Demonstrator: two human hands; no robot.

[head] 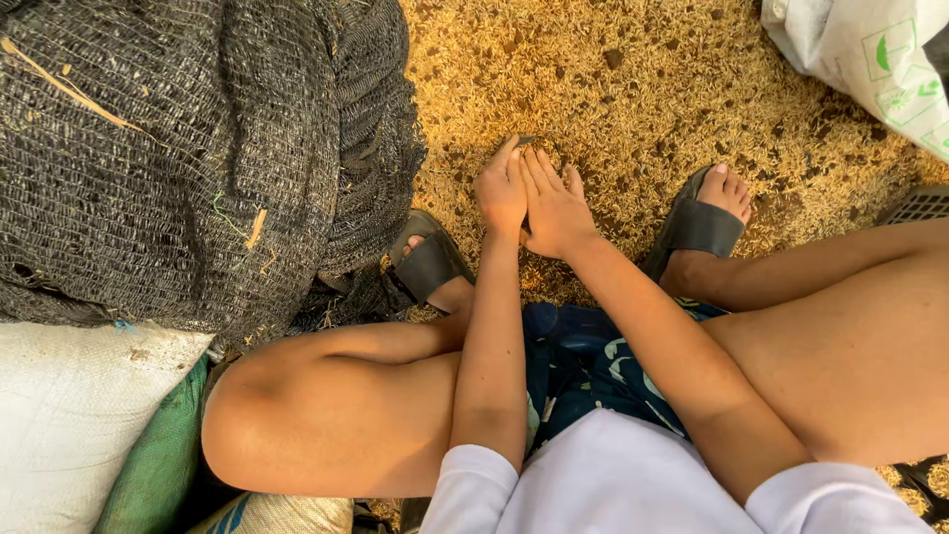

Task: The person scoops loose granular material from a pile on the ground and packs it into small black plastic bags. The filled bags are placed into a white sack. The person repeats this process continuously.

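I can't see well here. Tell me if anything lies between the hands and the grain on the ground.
Nothing visible does. The left hand and the right hand rest side by side directly on the grain.

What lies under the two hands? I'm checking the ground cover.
Golden grain husks spread around the left hand and right hand. A small dark thing shows at the fingertips; whatever lies beneath the palms is covered.
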